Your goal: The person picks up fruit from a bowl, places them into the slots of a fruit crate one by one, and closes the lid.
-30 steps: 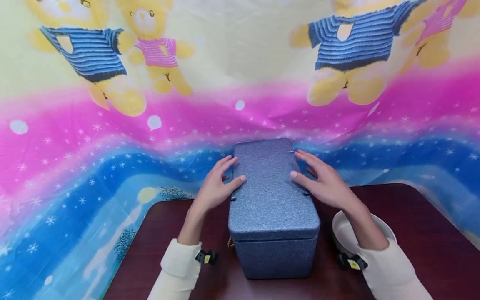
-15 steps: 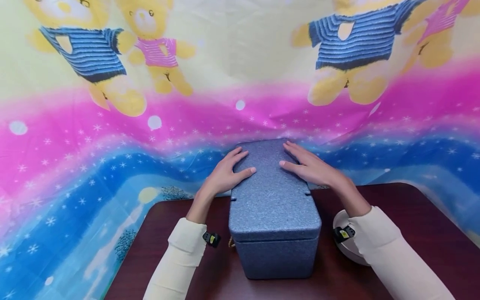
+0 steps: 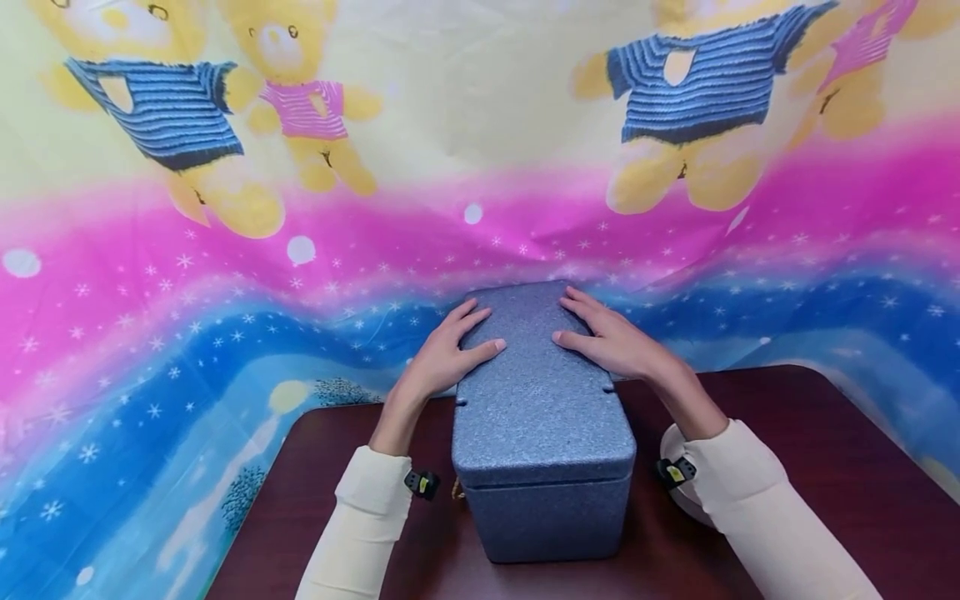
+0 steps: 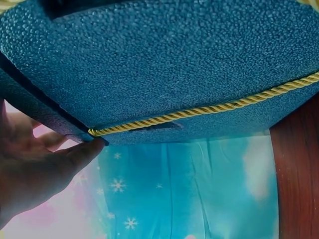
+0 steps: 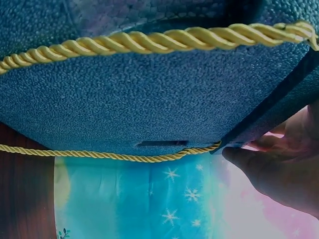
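A blue-grey foam box (image 3: 555, 521) with a fitted lid (image 3: 543, 425) stands lengthwise before me. My left hand (image 3: 444, 360) rests at the lid's far left edge, fingers extended and thumb over the top. Opposite it, my right hand (image 3: 618, 343) touches the far right edge in much the same way. Both thumbs point inward, with bare lid between them. Twisted gold rope (image 4: 209, 108) runs along the box's side in the left wrist view. More gold rope (image 5: 149, 42) crosses the other side in the right wrist view. The undersides of the fingers are partly hidden.
On the dark red-brown table (image 3: 810, 467), a pale round bowl (image 3: 688, 498) sits right of the box, partly covered by my right sleeve. A cloth backdrop (image 3: 480, 233) printed with bears and snowflakes hangs close behind the box.
Both hands have moved inward and slightly farther along the lid, from its side edges to resting over them. My right sleeve now covers more of the bowl. The box stays put.
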A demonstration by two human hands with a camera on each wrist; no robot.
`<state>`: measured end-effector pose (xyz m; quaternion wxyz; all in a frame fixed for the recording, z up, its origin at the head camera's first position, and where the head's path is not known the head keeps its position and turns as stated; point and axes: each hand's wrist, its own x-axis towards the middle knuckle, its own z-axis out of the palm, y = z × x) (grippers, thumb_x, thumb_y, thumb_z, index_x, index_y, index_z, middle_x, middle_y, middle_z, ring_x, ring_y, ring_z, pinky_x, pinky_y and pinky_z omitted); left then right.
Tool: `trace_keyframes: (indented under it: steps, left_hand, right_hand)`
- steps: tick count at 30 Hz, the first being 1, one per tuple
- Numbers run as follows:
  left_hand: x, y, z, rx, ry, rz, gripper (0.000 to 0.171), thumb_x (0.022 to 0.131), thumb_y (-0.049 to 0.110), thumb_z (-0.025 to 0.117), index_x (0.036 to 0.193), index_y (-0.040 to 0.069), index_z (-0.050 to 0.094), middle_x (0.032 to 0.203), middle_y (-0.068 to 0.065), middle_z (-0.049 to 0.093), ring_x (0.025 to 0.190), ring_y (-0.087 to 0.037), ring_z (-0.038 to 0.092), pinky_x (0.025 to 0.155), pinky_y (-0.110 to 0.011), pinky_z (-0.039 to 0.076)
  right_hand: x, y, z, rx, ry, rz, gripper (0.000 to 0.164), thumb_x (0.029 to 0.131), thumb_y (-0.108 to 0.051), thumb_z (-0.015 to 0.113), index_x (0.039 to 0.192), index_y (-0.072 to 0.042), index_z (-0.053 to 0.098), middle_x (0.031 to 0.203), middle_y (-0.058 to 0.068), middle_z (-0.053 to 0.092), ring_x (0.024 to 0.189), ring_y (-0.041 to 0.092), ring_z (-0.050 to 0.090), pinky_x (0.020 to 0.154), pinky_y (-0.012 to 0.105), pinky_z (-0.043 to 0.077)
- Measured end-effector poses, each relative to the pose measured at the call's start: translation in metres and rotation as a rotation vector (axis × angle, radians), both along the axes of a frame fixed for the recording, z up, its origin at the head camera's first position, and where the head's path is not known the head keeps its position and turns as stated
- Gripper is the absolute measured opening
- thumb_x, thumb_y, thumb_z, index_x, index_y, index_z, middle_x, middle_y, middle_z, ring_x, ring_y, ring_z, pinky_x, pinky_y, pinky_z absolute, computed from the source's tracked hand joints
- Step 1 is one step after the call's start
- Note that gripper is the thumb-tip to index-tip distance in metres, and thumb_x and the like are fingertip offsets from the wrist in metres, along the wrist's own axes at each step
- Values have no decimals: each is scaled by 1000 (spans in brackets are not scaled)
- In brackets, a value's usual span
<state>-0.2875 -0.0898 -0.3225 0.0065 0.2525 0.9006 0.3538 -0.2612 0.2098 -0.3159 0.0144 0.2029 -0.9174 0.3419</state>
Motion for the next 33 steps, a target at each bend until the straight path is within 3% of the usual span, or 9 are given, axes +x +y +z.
trace_keyframes:
  steps: [19, 26, 29, 33]
  left_hand:
    - [0, -4, 0, 10, -7, 18, 76, 103, 51, 66, 168, 22, 38, 181, -2, 18, 168, -35, 18, 130, -69, 26]
    - [0, -6, -3, 22, 27, -3, 73, 106, 49, 62, 169, 21, 38, 182, -3, 18, 168, -35, 18, 129, -69, 28]
    - [6, -12, -2, 42, 47, 11, 73, 107, 52, 61, 169, 23, 37, 181, -1, 19, 168, -33, 19, 128, -70, 29]
    - [24, -28, 1, 39, 67, 67, 75, 106, 58, 60, 169, 27, 36, 181, 2, 20, 168, -33, 19, 128, -72, 28]
  right_hand:
    - [-3, -6, -4, -40, -19, -25, 79, 110, -47, 55, 171, -8, 26, 183, 10, 7, 168, 43, 6, 128, 76, 15]
    - [1, 3, -3, -65, 11, -32, 76, 111, -48, 52, 170, -7, 28, 182, 10, 12, 168, 42, 9, 130, 74, 15]
    - [11, 12, -2, -73, 31, -54, 75, 112, -50, 49, 171, -10, 26, 182, 10, 14, 168, 42, 10, 129, 74, 16]
    - [30, 28, -1, -56, 49, -86, 74, 113, -51, 48, 172, -15, 24, 182, 12, 14, 167, 45, 12, 126, 79, 18]
